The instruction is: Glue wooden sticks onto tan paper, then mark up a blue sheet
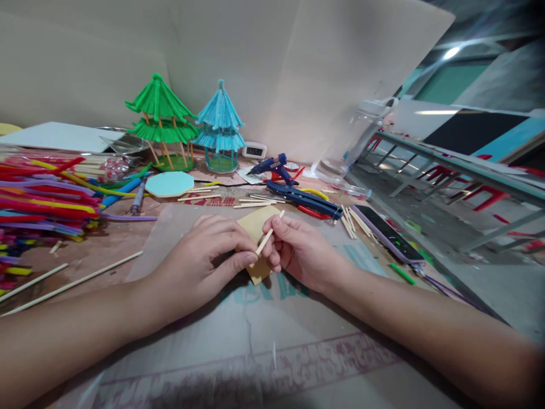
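Note:
Between my two hands is a short pale wooden stick (269,234), slanting up to the right. My right hand (304,253) pinches its upper part between thumb and fingers. My left hand (215,250) has thumb and fingertips closed on the stick's lower end. Just behind and beneath the fingers is a tan piece of paper (254,222) that looks like sandpaper; whether a hand also grips it is hidden. Beyond the hands, several cut sticks (258,203) lie by a blue-handled cutting tool (300,199).
Behind stand a green pagoda model (160,132) and a blue one (220,133), with a glue gun (275,167) nearby. Bundled pipe cleaners (46,204) fill the left side. A pale blue octagonal board (169,184) lies centre-left. At right are a phone (387,233) and a clear plastic jug (351,139).

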Demonstrator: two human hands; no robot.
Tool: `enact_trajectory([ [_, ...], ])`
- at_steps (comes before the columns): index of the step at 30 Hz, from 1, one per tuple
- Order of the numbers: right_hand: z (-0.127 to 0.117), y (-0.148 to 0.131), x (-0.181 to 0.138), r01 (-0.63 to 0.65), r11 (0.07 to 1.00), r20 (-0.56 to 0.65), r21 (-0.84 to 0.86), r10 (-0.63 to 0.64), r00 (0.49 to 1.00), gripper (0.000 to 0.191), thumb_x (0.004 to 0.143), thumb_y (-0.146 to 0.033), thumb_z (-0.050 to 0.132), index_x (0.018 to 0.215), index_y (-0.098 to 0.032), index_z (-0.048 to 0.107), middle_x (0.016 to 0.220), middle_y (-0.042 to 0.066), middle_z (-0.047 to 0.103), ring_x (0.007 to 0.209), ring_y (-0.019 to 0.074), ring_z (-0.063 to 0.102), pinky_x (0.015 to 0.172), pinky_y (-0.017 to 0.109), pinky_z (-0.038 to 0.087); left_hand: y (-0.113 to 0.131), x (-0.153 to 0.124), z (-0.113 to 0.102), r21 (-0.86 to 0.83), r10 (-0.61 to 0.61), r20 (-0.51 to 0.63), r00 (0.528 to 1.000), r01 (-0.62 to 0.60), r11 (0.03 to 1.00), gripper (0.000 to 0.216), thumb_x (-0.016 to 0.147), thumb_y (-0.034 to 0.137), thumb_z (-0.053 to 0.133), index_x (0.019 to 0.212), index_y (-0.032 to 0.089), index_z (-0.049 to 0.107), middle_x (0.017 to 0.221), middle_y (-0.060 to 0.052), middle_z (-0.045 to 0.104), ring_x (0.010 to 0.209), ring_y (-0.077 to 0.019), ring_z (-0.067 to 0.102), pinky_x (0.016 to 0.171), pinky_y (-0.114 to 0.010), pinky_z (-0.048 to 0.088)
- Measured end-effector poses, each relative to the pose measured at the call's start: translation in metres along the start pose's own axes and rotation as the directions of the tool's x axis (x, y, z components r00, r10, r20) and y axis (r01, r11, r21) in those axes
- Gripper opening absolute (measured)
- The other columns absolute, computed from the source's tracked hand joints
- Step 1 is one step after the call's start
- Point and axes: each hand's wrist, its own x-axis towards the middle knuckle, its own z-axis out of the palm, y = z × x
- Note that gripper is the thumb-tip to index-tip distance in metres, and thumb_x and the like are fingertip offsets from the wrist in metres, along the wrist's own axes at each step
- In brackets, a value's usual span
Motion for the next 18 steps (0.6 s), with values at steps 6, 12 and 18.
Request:
enact_trajectory([
  [6,0.003,0.0,0.0,0.027,0.999,0.007,-0.034,-0.027,1.0,0.035,0.081,-0.046,0.082,0.078,-0.018,0.062,0.058,-0.003,0.068,0.042,0.0066,0.053,0.039,0.014,0.046,0.006,0.001,-0.002,0.035,-0.006,-0.054,0.999,0.008,0.999,0.014,0.102,0.031,0.056,0.094,0.025,0.066,0.089,0.003,0.073,0.088,-0.0168,0.064,0.086,-0.031,0.044],
  [12,0.01,-0.005,-0.003,0.043,0.998,0.008,-0.035,-0.042,0.999,0.035,0.077,-0.044,0.085,0.076,-0.019,0.061,0.059,-0.004,0.069,0.04,0.0055,0.051,0.038,0.014,0.043,0.007,-0.001,-0.004,0.096,0.058,-0.158,0.986,-0.043,0.994,0.007,0.101,0.031,0.058,0.103,0.029,0.065,0.096,0.001,0.073,0.091,-0.0183,0.066,0.086,-0.033,0.047],
  [18,0.01,-0.005,-0.004,0.085,0.996,0.031,-0.003,-0.085,0.996,0.025,0.079,-0.034,0.085,0.091,-0.019,0.069,0.076,-0.001,0.076,0.052,0.0069,0.06,0.047,0.016,0.052,0.001,0.001,-0.004,0.044,0.006,-0.181,0.984,0.001,0.999,0.005,0.097,0.023,0.063,0.1,0.027,0.065,0.095,0.002,0.072,0.091,-0.0173,0.066,0.086,-0.033,0.046],
])
